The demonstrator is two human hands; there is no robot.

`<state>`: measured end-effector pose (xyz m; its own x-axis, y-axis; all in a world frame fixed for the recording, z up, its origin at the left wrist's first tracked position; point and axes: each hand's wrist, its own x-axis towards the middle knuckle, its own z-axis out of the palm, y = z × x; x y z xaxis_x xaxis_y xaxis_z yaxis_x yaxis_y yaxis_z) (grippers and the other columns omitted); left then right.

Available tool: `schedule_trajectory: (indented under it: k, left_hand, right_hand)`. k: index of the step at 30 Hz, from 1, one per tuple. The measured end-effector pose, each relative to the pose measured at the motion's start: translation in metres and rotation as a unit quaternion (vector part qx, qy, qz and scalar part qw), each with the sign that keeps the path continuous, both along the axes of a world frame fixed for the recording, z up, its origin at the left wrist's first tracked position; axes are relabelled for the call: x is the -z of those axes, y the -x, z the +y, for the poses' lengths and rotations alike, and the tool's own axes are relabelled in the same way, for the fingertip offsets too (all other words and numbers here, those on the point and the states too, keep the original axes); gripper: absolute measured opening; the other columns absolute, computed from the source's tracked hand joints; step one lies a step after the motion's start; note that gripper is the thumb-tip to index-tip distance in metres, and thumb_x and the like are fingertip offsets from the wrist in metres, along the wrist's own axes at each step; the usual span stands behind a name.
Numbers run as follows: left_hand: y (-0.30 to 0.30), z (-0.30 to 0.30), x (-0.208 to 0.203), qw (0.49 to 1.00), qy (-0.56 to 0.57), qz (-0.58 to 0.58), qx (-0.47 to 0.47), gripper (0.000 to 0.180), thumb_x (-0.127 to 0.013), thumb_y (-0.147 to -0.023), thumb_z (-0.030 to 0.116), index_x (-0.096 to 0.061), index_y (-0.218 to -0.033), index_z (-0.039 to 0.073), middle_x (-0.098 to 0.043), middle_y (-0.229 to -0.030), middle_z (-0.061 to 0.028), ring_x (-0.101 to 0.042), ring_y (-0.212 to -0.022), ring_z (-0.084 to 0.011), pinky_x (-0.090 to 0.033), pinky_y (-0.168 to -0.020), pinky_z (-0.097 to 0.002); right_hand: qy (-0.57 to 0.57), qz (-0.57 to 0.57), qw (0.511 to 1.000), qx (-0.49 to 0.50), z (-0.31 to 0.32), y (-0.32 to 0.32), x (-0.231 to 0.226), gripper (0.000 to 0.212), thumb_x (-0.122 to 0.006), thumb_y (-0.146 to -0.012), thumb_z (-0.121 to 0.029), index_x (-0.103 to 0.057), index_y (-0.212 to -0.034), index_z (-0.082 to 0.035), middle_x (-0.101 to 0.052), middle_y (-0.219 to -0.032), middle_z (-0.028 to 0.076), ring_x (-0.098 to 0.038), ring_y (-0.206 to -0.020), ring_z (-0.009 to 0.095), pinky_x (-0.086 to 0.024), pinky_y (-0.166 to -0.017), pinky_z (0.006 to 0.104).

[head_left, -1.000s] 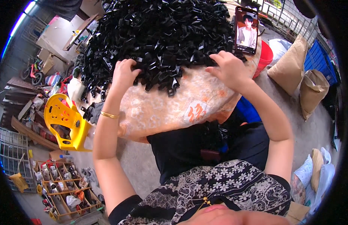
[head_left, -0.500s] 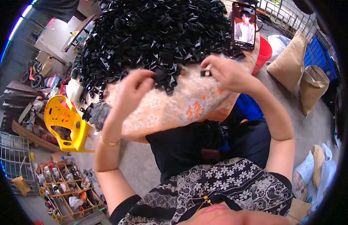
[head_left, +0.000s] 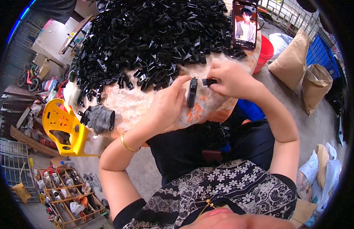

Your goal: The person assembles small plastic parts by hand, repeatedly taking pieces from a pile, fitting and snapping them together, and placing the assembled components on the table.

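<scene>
Over the near part of the table, my left hand (head_left: 167, 103) pinches an elongated black plastic part (head_left: 192, 92) between thumb and fingers, its long side pointing away from me. Just to its right, my right hand (head_left: 233, 79) is closed on a small black plastic piece (head_left: 209, 82), which pokes out past the fingertips. A short gap separates the two pieces. Beyond both hands spreads a large heap of black plastic parts (head_left: 154, 42). Below it lies a pale tablecloth (head_left: 138, 103) with orange patterns.
A phone (head_left: 245, 24) stands upright at the heap's right edge. Grey cloth (head_left: 98, 119) lies at the table's left edge, near a yellow plastic chair (head_left: 64, 128). A red bucket (head_left: 264, 53) and brown sacks (head_left: 289, 57) stand to the right. Lower left is a wooden shoe rack (head_left: 68, 196).
My left hand has come right and nearer from the heap's edge, now with the elongated black part in it. The right hand stays near its place, still holding a small piece.
</scene>
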<state>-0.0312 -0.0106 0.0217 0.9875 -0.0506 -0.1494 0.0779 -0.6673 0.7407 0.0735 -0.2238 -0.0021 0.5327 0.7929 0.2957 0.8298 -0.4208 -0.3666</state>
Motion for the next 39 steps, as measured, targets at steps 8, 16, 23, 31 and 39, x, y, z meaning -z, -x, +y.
schedule_trajectory:
  k: [8, 16, 23, 31, 39]
  left_hand:
    - [-0.011, 0.001, 0.013, 0.920, -0.203, -0.290, 0.168, 0.027, -0.064, -0.072, 0.003, -0.066, -0.099, 0.006, -0.058, -0.095, -0.0103, -0.053, -0.094, -0.0287, -0.047, -0.082, -0.0376]
    - [-0.006, 0.012, 0.018, 0.961, -0.126, -0.232, 0.083, 0.021, -0.073, -0.069, 0.010, -0.068, -0.088, 0.003, -0.059, -0.081, -0.0096, -0.058, -0.076, -0.0254, -0.048, -0.066, -0.0339]
    - [-0.008, 0.011, 0.023, 0.949, -0.108, -0.264, 0.135, 0.020, -0.075, -0.068, 0.011, -0.068, -0.084, 0.002, -0.058, -0.075, -0.0087, -0.056, -0.075, -0.0249, -0.046, -0.065, -0.0340]
    - [-0.044, 0.059, -0.002, 0.931, -0.141, -0.337, 0.015, 0.009, -0.068, -0.077, 0.011, -0.068, -0.082, 0.004, -0.063, -0.077, -0.0113, -0.060, -0.076, -0.0272, -0.048, -0.071, -0.0371]
    - [-0.108, 0.141, 0.010, 0.855, -0.340, -0.385, -0.073, 0.034, -0.070, -0.075, 0.020, -0.065, -0.107, 0.009, -0.057, -0.105, -0.0135, -0.052, -0.098, -0.0336, -0.045, -0.088, -0.0384]
  right_hand:
    - [-0.033, 0.097, 0.993, -0.051, 0.001, 0.019, -0.015, 0.019, -0.069, -0.069, -0.015, -0.067, -0.085, -0.004, -0.062, -0.078, 0.012, -0.061, -0.075, 0.030, -0.048, -0.065, 0.0392]
    - [0.048, -0.024, 0.999, -0.003, 0.002, 0.031, -0.017, 0.018, -0.069, -0.068, -0.016, -0.065, -0.082, -0.004, -0.058, -0.076, 0.012, -0.059, -0.076, 0.032, -0.047, -0.067, 0.0416]
    - [0.000, -0.011, 0.998, -0.062, 0.020, 0.026, -0.004, 0.016, -0.069, -0.070, -0.020, -0.065, -0.077, -0.006, -0.058, -0.077, 0.011, -0.060, -0.077, 0.032, -0.047, -0.067, 0.0417]
    - [0.029, 0.194, 0.978, -0.065, 0.009, 0.001, -0.014, 0.027, -0.067, -0.079, -0.031, -0.067, -0.092, -0.008, -0.059, -0.085, 0.012, -0.060, -0.080, 0.031, -0.048, -0.070, 0.0404]
    - [-0.073, -0.115, 0.983, 0.125, 0.037, -0.027, 0.021, 0.038, -0.063, -0.083, -0.033, -0.060, -0.109, -0.004, -0.059, -0.090, 0.010, -0.058, -0.092, 0.029, -0.049, -0.077, 0.0377]
